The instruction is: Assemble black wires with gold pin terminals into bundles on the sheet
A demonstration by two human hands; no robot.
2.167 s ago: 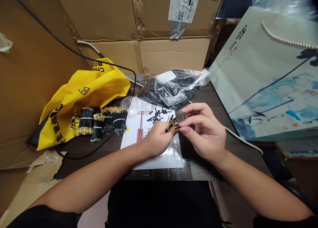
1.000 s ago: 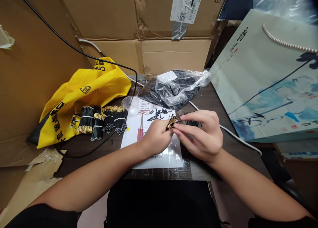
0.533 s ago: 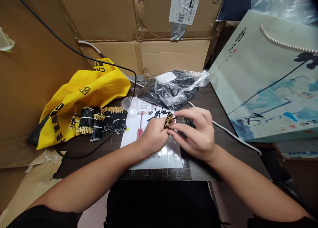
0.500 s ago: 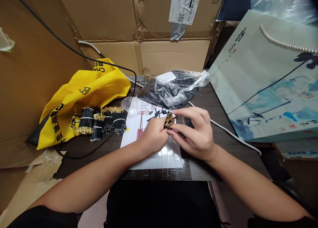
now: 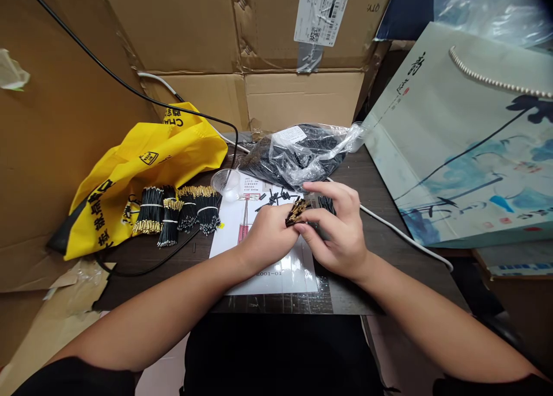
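Observation:
My left hand (image 5: 272, 233) is closed around a bundle of black wires with gold terminals (image 5: 296, 210), whose gold ends stick out past the thumb. From the right, my right hand (image 5: 341, 238) meets this bundle, thumb and index finger pinched at its edge and the other fingers loosely bent. Whatever lies between those fingertips is too small to make out. Just behind the hands, short black tubes (image 5: 276, 197) lie scattered on a printed sheet (image 5: 228, 269). More black pieces (image 5: 327, 204) lie beyond the right fingers, partly covered.
Banded bundles of black wires (image 5: 151, 206) stand at the left by a yellow bag (image 5: 173, 143). A clear plastic cup (image 5: 227, 183) and a clear bag of black pieces (image 5: 302, 151) sit behind. A white cable (image 5: 401, 235) runs along the right, near a paper gift bag (image 5: 466, 154).
My right index finger and thumb have shifted slightly at the bundle, and the other fingers have lifted a little. The left hand keeps its hold on the bundle.

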